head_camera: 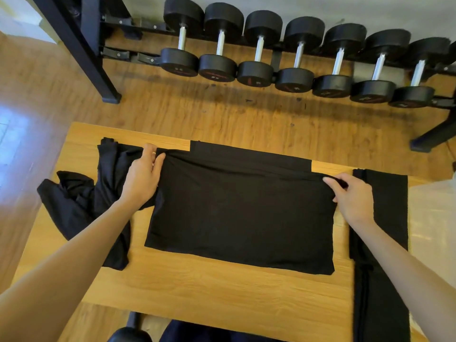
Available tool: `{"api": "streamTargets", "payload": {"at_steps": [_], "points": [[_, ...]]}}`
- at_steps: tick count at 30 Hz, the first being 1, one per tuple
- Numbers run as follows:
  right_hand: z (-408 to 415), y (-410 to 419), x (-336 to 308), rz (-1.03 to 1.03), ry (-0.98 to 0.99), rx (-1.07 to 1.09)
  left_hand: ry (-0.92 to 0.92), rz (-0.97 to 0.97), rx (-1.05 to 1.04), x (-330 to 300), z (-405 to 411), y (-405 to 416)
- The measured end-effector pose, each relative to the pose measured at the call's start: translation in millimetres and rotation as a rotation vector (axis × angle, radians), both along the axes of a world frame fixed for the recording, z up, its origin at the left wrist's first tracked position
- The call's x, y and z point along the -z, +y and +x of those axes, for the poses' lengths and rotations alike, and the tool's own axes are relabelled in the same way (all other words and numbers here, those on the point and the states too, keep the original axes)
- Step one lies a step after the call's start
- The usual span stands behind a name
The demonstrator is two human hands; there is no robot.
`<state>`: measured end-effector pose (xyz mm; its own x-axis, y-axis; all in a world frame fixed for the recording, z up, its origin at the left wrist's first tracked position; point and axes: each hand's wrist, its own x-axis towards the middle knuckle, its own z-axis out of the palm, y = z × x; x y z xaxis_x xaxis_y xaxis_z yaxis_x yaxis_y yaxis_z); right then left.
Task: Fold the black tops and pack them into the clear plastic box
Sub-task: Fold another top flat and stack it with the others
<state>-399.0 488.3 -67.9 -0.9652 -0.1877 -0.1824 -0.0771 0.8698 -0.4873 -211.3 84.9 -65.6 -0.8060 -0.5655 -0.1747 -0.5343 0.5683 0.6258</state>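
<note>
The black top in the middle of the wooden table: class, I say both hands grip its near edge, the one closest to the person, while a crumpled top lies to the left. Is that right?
Not quite. The head view shows the left hand and right hand gripping the far edge of the black top, not the near one. The crumpled top does lie to the left on the wooden table.

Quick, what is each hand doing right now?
Left hand: pinching the far left corner of the black top.
Right hand: pinching the top's far right corner.
</note>
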Motion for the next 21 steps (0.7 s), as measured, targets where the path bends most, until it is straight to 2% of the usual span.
{"api": "streamTargets", "payload": {"at_steps": [7, 10, 16, 21], "points": [[-0.6, -8.5, 9.7, 0.174, 0.078, 0.022, -0.089, -0.092, -0.079, 16.9, -4.6, 4.5], [0.6, -14.1, 8.6, 0.202, 0.056, 0.056, -0.114, -0.054, -0.13, 13.8, -8.1, 8.4], [40.2, -8.7, -9.2, 0.063, 0.072, 0.142, -0.115, 0.216, -0.192, -6.1, 1.8, 16.7], [124.2, 24.9, -7.4, -0.035, -0.057, 0.278, -0.133, 0.259, -0.168, -14.4, 41.1, 30.3]]}}
